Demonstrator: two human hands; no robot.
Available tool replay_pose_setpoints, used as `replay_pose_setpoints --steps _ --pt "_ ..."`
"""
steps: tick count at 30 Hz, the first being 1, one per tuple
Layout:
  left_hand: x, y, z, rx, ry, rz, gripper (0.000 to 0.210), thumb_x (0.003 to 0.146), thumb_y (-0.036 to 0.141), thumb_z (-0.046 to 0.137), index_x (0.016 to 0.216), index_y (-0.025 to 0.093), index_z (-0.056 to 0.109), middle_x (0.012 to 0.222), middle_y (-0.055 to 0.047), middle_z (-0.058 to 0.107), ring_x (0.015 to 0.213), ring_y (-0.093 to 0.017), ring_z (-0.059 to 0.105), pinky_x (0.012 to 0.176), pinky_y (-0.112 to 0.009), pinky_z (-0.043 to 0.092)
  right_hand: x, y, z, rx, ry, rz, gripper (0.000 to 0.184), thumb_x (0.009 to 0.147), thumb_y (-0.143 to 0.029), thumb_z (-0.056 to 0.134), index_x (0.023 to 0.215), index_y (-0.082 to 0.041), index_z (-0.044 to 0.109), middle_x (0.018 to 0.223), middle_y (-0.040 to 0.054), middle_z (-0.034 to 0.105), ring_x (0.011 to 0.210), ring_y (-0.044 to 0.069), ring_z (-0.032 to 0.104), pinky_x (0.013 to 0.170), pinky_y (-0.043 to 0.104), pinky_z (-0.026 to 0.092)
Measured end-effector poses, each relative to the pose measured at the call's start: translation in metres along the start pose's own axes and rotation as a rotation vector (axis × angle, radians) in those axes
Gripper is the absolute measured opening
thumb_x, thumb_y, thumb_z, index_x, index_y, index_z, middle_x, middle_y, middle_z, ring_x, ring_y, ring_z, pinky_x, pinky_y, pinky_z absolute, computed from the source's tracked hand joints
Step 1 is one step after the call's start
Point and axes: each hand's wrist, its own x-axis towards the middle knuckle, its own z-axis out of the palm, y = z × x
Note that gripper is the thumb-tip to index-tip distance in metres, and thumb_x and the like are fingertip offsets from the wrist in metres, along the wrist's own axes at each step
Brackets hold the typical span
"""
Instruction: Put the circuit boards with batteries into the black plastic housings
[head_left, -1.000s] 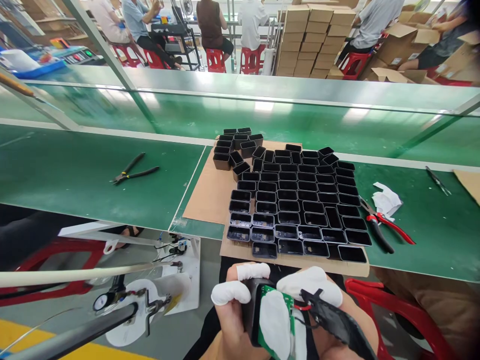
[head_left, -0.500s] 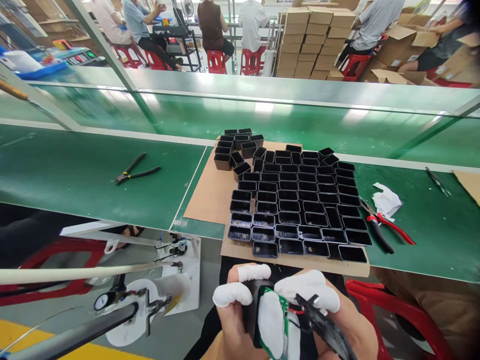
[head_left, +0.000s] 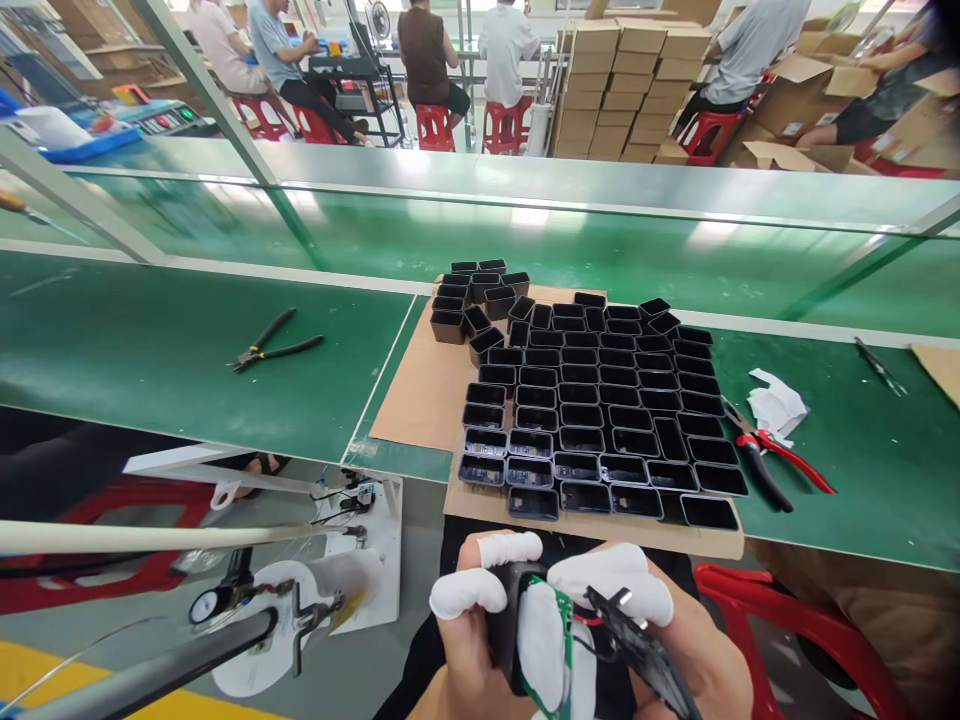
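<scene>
Both hands – left hand (head_left: 469,640), right hand (head_left: 675,650) – still gripping black housing (head_left: 504,625).

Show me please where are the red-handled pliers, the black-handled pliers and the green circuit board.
red-handled pliers (head_left: 780,458): head view, on the handles near the pivot.
black-handled pliers (head_left: 274,345): head view, between pivot and handles.
green circuit board (head_left: 568,640): head view, on its visible right edge, between the fingers.

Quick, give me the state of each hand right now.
Left hand: closed on the black housing and green circuit board.
Right hand: closed on the black cover piece.
</scene>
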Motion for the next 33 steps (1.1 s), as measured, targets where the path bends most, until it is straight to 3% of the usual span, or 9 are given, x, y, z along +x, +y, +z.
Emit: replay_pose_setpoints --steps 6,14,19,23,27,33 --pt "0.003 0.005 0.003 0.000 -0.082 0.052 0.058 0.089 0.067 0.087 0.104 0.032 0.043 0.121 -0.004 0.075 0.109 -0.028 0.072 0.089 -0.038 0.049 0.004 0.002 -0.005 -0.041 -0.058 -0.045 0.051 0.064 -0.041 0.111 0.109 -0.029 0.089 0.098 0.0081 0.082 0.085 0.031 0.079 0.080 0.039 0.071" --pt "-0.006 -0.009 -0.002 -0.029 -0.053 -0.006 0.063 0.082 0.069 0.093 0.105 0.032 0.047 0.125 -0.004 0.072 0.119 -0.029 0.069 0.098 -0.039 0.054 0.010 -0.001 -0.008 -0.159 -0.063 -0.170 0.049 0.069 -0.037 0.109 0.110 -0.024 0.086 0.096 0.0074 0.082 0.082 0.027 0.080 0.075 0.032 0.072" --pt "-0.010 -0.020 -0.007 -0.019 -0.044 0.032 0.062 0.079 0.061 0.098 0.105 0.031 0.049 0.130 -0.005 0.070 0.130 -0.030 0.065 0.103 -0.039 0.055 0.014 -0.004 -0.008 -0.229 -0.103 -0.225 0.053 0.075 -0.034 0.106 0.121 -0.024 0.082 0.100 0.0064 0.082 0.084 0.024 0.081 0.076 0.027 0.071" --pt "-0.010 -0.025 -0.012 0.001 -0.024 -0.034 0.057 0.083 0.059 0.096 0.102 0.031 0.050 0.126 -0.003 0.071 0.127 -0.027 0.066 0.100 -0.037 0.056 0.012 0.008 -0.008 -0.229 -0.076 -0.296 0.058 0.078 -0.038 0.104 0.128 -0.024 0.079 0.102 0.0076 0.082 0.080 0.024 0.080 0.072 0.028 0.071" --pt "-0.010 -0.027 -0.014 0.005 -0.054 -0.013 0.063 0.076 0.056 0.102 0.103 0.031 0.051 0.124 -0.004 0.071 0.125 -0.028 0.067 0.095 -0.035 0.056 0.012 0.017 -0.011 -0.251 -0.101 -0.373 0.060 0.080 -0.044 0.102 0.130 -0.024 0.078 0.101 0.0076 0.083 0.079 0.025 0.081 0.071 0.028 0.071" --pt "-0.011 -0.030 -0.015 0.020 -0.016 -0.010 0.052 0.086 0.049 0.096 0.104 0.031 0.050 0.126 -0.004 0.070 0.122 -0.025 0.067 0.101 -0.037 0.056 0.012 0.002 -0.011 -0.284 -0.130 -0.271 0.056 0.080 -0.033 0.103 0.129 -0.024 0.079 0.108 0.0077 0.083 0.089 0.025 0.082 0.077 0.029 0.072"
